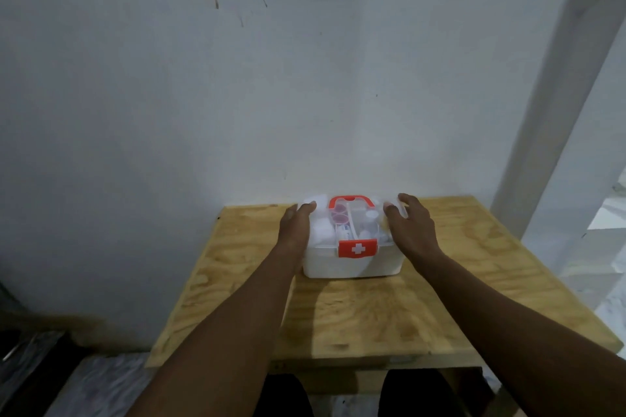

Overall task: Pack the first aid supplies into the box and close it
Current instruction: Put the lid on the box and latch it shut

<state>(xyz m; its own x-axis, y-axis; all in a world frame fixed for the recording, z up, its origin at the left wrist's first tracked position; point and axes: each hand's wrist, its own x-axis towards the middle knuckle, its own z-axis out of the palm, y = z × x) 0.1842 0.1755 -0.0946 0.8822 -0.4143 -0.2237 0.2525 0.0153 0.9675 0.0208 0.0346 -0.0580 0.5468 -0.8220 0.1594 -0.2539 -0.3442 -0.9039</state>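
Box (352,266) between left hand (298,223) and right hand (411,223): white body, clear lid (364,225). Latch (357,248), nearer than the fingertips: red, white cross. Handle (351,201), between the hands: orange-red. Pink discs (338,217) beside left hand. Table (372,315) under both: tan plywood, swirling grain. Wall (203,44) beyond: grey-white, dark specks.

Both arms outstretched, left hand (297,223) flat, right hand (411,225) fingers (389,210) relaxed

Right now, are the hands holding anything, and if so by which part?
Nothing is gripped. The left hand and right hand lie with fairly straight fingers against the two lid ends of the first aid box.
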